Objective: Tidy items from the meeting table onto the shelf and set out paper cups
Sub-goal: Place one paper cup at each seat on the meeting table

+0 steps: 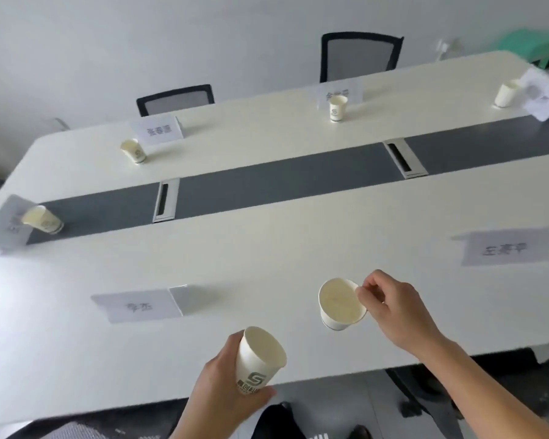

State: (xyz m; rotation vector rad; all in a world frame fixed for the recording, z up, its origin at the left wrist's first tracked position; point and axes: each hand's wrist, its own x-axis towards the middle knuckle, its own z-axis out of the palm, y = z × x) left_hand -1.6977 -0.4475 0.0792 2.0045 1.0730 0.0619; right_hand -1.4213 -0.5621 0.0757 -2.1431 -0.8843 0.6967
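Covering paper cup (260, 353) base: left hand (211, 386).

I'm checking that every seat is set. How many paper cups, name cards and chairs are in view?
Paper cups: 6
Name cards: 6
Chairs: 2
Total: 14

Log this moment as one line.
left hand: holds paper cup | right hand: pinches second cup rim | task: setting out cups

paper cup (260, 359) in left hand (216, 388), another (341, 304) at right hand (393, 308)
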